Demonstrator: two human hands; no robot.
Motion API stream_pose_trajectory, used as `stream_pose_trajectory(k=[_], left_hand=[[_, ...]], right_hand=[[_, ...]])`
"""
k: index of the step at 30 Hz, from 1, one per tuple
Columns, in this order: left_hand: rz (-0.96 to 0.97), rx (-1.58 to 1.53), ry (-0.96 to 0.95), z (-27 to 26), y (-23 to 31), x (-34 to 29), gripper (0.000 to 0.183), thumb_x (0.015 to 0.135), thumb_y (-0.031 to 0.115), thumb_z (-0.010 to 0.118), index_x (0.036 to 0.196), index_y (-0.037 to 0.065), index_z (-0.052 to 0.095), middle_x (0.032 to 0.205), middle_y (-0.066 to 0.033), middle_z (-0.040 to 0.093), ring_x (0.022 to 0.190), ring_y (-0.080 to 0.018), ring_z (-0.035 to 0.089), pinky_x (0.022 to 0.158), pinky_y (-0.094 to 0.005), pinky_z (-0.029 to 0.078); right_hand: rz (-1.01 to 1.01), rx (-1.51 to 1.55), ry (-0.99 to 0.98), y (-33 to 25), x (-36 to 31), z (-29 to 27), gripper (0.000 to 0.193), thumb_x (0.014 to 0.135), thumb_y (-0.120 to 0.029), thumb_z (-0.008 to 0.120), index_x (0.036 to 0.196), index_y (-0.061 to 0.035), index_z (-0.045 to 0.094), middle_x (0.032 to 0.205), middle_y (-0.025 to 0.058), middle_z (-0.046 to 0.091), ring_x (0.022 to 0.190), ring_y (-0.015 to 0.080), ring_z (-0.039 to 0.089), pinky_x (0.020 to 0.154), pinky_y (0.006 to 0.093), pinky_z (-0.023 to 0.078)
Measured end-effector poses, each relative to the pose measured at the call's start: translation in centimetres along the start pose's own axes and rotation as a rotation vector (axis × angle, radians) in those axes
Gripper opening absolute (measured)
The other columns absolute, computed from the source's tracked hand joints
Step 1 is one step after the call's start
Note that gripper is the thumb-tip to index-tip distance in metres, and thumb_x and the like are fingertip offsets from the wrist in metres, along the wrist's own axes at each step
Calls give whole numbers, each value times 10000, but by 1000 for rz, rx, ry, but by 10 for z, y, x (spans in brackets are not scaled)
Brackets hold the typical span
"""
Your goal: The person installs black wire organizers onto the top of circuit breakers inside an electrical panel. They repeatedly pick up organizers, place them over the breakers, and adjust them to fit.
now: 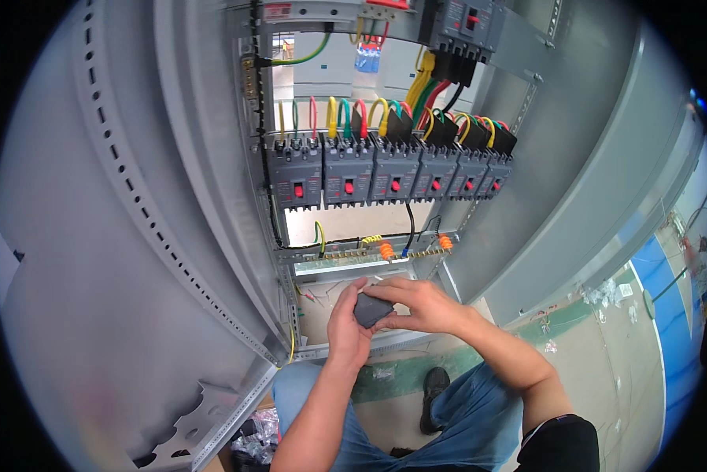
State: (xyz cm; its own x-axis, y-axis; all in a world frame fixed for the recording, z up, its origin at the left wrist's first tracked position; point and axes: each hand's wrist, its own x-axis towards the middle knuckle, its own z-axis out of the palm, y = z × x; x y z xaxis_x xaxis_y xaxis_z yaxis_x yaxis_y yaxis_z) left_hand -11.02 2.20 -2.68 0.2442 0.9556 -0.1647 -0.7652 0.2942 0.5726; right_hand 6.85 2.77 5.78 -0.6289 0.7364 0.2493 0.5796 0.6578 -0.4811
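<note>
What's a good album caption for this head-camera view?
Left hand and right hand hold a dark piece below a row of six breakers in a cabinet.

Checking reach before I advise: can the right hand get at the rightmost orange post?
Probably yes: nothing visible stands between the right hand and that orange post, though the fingers are on the dark grey piece.

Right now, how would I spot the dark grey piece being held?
Find the grey metal cabinet, then its row of six circuit breakers. Below them, the person's left grip and right grip hold the dark grey piece. Unlike the breakers, each with a red toggle, it is handheld and shows none.
</note>
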Motion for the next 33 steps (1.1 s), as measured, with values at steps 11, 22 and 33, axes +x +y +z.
stream_pose_trajectory(k=[11,22,33], left_hand=[[-119,-47,-129,16,-13,-1,536,1149,483,357,1401,46,539,1317,-168,660,1206,-316,670,965,-456,585],[-67,180,-36,22,-16,0,311,1071,194,610,1352,59,610,1243,-161,702,1099,-230,733,783,-390,665],[25,445,1,22,-3,-6,257,1018,163,707,1240,36,691,971,-112,753,868,-207,783,536,-264,587]], right_hand=[[6,14,303,19,-36,11,767,761,-198,900,1453,-114,582,991,121,712,885,294,738,752,398,591],[381,514,466,43,-45,16,269,932,-76,796,1071,-23,572,905,34,650,766,85,598,651,267,505],[412,539,311,37,-36,1,218,952,-113,777,1108,-14,659,838,-31,624,714,24,529,609,233,430]])
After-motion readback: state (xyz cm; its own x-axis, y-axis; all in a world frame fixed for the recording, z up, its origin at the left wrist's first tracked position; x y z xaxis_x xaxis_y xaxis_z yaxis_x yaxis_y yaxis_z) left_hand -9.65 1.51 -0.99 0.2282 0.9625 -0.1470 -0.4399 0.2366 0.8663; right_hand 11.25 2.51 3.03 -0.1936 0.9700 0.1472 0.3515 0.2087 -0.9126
